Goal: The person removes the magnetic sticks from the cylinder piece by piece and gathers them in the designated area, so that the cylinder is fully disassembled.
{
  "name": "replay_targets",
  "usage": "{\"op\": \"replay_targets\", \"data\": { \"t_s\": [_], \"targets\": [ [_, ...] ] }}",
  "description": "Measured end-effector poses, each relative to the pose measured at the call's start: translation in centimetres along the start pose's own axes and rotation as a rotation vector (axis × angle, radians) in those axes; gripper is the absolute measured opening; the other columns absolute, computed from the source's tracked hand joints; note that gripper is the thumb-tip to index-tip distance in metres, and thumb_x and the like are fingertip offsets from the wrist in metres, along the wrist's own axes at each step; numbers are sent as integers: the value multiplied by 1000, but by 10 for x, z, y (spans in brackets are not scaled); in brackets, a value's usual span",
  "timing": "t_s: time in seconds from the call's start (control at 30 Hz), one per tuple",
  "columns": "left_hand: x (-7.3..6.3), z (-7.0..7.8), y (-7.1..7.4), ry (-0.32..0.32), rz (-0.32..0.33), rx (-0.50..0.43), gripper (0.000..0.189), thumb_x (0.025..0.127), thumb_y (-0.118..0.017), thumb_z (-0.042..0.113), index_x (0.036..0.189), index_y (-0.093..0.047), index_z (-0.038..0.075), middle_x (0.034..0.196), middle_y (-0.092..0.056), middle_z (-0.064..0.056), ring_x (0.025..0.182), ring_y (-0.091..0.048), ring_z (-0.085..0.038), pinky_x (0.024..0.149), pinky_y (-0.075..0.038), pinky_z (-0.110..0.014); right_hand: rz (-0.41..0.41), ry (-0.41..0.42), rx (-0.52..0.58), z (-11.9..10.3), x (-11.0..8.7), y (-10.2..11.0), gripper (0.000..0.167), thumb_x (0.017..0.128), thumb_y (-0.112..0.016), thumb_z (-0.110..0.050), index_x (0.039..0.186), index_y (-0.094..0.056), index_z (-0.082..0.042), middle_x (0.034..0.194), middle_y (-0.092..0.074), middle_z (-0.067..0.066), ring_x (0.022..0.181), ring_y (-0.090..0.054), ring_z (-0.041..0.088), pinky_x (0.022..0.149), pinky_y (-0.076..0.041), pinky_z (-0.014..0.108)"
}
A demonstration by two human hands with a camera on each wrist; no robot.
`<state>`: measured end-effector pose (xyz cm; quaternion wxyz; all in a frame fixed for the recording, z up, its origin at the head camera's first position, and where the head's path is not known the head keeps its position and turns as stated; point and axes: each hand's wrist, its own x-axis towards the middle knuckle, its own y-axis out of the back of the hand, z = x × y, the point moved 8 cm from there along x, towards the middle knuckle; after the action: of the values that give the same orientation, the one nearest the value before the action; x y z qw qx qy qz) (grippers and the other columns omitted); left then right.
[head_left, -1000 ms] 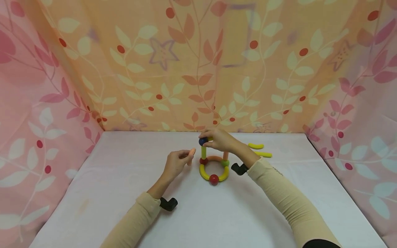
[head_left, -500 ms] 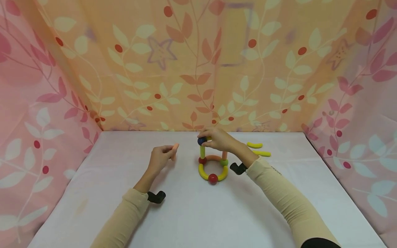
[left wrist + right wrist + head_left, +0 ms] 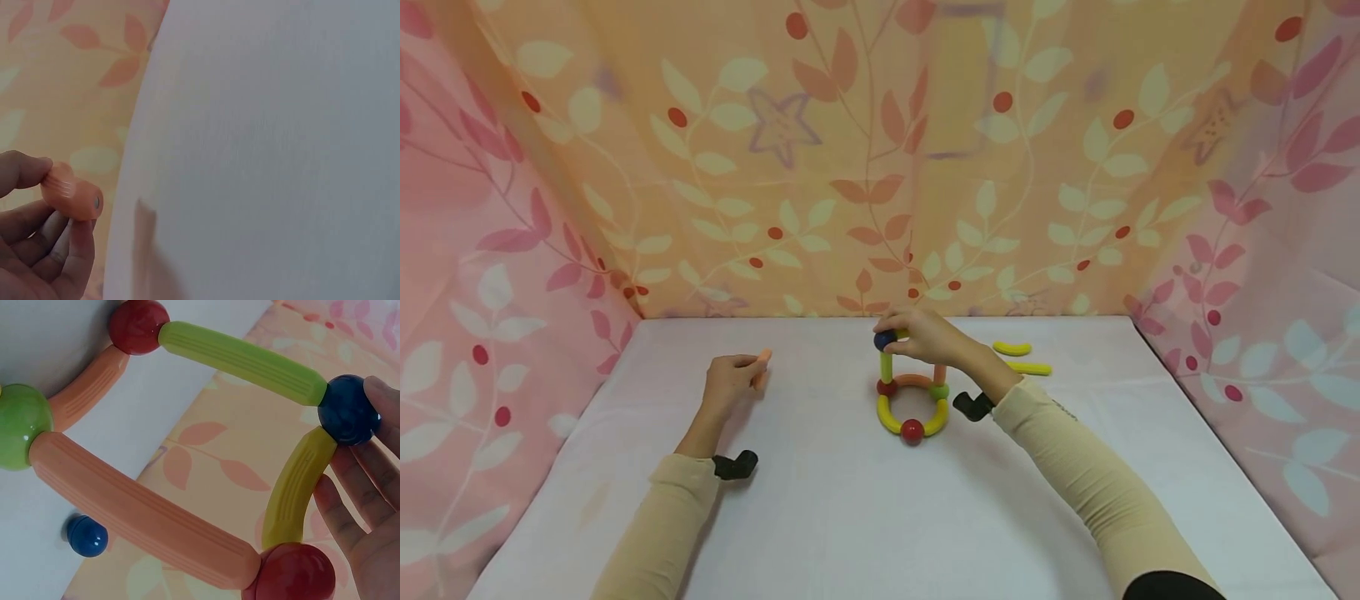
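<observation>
My left hand (image 3: 727,385) pinches an orange curved building rod (image 3: 74,195) between thumb and fingers, above the left of the table; a small metal disc shows in its end. My right hand (image 3: 927,336) holds the dark blue ball (image 3: 349,409) at the top of a ball-and-rod structure. From that ball a light green rod (image 3: 244,362) runs down to a red ball (image 3: 139,326), and a yellow curved rod (image 3: 292,490) joins it to another red ball (image 3: 297,574). An orange rod (image 3: 144,509) links that one to a green ball (image 3: 22,425).
The structure's base is a ring with a yellow curved rod (image 3: 889,417) and a red ball (image 3: 912,431) in front. Two loose yellow rods, one curved (image 3: 1012,348) and one straight (image 3: 1032,368), lie to its right. A loose blue ball (image 3: 87,535) rests on the white table (image 3: 850,517).
My left hand has moved left, away from the structure, carrying the orange curved rod. My right hand stays on the blue ball, and the structure keeps its shape.
</observation>
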<state>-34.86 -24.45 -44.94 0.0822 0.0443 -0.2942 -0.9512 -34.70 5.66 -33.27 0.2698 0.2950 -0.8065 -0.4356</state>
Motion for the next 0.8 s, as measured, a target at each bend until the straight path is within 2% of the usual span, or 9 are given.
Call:
{"op": "replay_targets", "data": {
  "t_s": [0.17,0.27,0.37,0.43,0.47,0.6,0.67,0.8],
  "targets": [
    [6,-21,18,68,-24,25,35,93,-64,24,108,-70,-8,63,-64,7,71,-54,-8,65,-44,-20,0,-15,4,1,1,-1,32,88,-71,-10,120,-68,-4,121,-63,11,108,-62,24,92,-55,31],
    [8,-33,25,131,-64,15,29,92,-63,22,89,-74,-5,56,-60,8,68,-52,-7,63,-42,-19,-2,-17,11,2,1,-1,32,88,-71,-10,120,-68,-4,120,-64,11,106,-63,24,92,-55,31],
    [7,-44,31,187,-109,25,38,93,-62,25,64,-70,2,50,-58,6,66,-51,-9,65,-40,-20,1,-6,16,2,1,-1,32,88,-71,-9,119,-68,-3,119,-64,11,107,-63,24,92,-55,31],
    [6,-50,34,219,-127,36,43,94,-62,27,59,-69,3,49,-58,4,66,-52,-11,66,-39,-20,6,1,17,2,1,-1,31,88,-71,-9,118,-68,-3,119,-64,11,107,-63,24,93,-55,32],
    [6,-52,36,225,-128,48,42,93,-62,28,61,-70,2,51,-59,4,66,-52,-11,66,-40,-20,9,3,17,2,1,-1,31,88,-71,-9,118,-69,-3,119,-64,10,107,-63,24,93,-55,32],
    [3,-57,42,234,-119,106,38,91,-65,30,88,-74,-6,58,-59,5,68,-53,-12,65,-41,-22,11,3,18,2,1,-1,30,88,-72,-9,117,-69,-3,120,-64,11,107,-63,24,93,-55,32],
    [3,-57,44,225,-109,145,40,91,-66,32,99,-72,-6,60,-60,5,70,-53,-13,65,-41,-23,8,0,14,2,1,-1,30,88,-71,-9,118,-69,-3,120,-64,11,107,-63,24,93,-55,31],
    [1,-56,51,192,-84,229,44,91,-65,38,104,-72,-4,58,-60,4,80,-55,-22,73,-40,-30,2,-8,12,2,2,-2,31,88,-71,-9,118,-68,-3,121,-64,11,108,-63,23,93,-55,31]
  ]
}}
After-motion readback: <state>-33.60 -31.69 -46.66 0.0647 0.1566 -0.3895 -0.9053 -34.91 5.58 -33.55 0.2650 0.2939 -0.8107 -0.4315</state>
